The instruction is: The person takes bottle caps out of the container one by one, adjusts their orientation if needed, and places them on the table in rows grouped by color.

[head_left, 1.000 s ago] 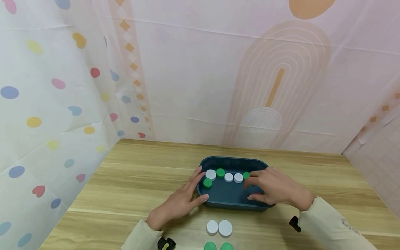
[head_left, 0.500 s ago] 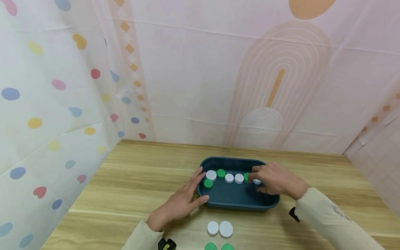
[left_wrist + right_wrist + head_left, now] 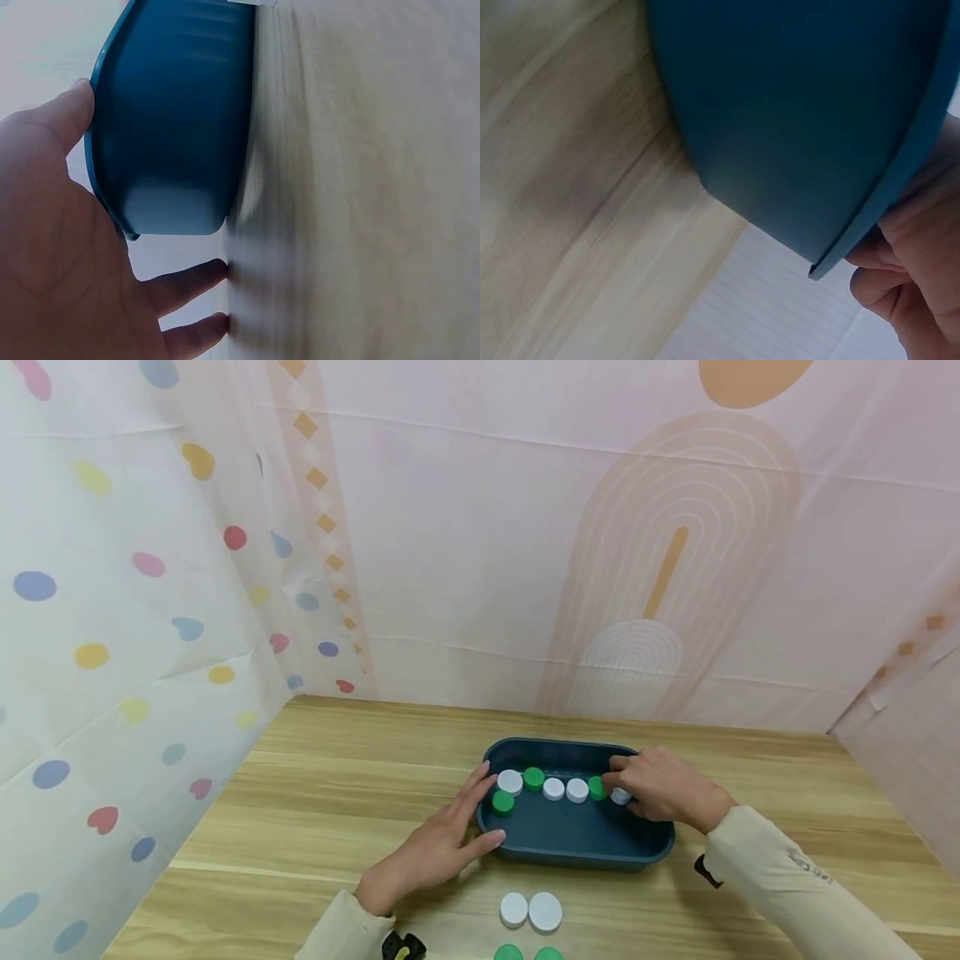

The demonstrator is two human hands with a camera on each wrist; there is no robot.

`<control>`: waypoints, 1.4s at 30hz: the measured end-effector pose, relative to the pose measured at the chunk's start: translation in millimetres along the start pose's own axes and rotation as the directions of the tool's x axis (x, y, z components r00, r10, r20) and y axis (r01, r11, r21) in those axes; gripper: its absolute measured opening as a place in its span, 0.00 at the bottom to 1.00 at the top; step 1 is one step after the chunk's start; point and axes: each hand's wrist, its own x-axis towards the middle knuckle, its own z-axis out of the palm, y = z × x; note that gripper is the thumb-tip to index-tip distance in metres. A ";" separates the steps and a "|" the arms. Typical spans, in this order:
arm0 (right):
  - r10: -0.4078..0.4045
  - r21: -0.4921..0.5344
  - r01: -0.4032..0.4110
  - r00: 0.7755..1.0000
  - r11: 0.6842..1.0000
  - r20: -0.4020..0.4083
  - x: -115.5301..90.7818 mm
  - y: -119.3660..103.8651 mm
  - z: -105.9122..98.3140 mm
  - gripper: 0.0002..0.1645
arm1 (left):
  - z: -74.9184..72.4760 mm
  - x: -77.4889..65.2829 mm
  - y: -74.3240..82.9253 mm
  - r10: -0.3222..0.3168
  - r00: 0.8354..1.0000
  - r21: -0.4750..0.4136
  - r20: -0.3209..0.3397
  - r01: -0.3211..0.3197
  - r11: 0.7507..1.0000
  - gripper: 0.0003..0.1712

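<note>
A dark blue tray [image 3: 570, 860] stands on the table. Inside it several white and green bottle caps form a row, with one green bottle cap [image 3: 503, 802] below the row's left end. My left hand [image 3: 438, 847] rests at the tray's left end, thumb and fingers spread along the rim. At the row's right end my right hand [image 3: 663, 785] reaches in over the rim and pinches a white bottle cap [image 3: 620, 796], partly covered by the fingers, next to a green bottle cap [image 3: 597, 787]. In the right wrist view, the tray wall [image 3: 795, 135] hides the fingertips.
On the wooden table [image 3: 360, 752], in front of the tray, lie a smaller white cap [image 3: 513, 910] and a larger one [image 3: 546, 912]. Two green caps [image 3: 508, 952] sit at the frame's bottom edge. Patterned cloth [image 3: 465, 568] hangs behind and at both sides.
My right hand's thumb and fingers have drawn closer together, around the white bottle cap at the row's right end, which the hand hid before. My left hand stays on the tray.
</note>
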 end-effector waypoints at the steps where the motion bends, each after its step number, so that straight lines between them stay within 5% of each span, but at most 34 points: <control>1: 0.002 -0.003 -0.002 1.000 1.000 0.001 0.0 0.1 0.4 0.15 | 0.1 0.0 0.1 -0.001 1.000 0.000 0.000 0.001 1.000 0.42; 26: 0.025 -0.029 -0.024 0.999 0.999 0.044 1.9 -0.9 5.8 0.16 | 1.0 -0.1 -0.4 0.020 1.000 -0.002 -0.007 -0.020 1.000 0.42; 42: 0.044 0.067 -0.044 0.999 0.997 0.011 -5.5 -7.8 -8.3 0.16 | 0.8 -0.3 -0.6 0.001 1.000 -0.003 0.004 -0.001 1.000 0.42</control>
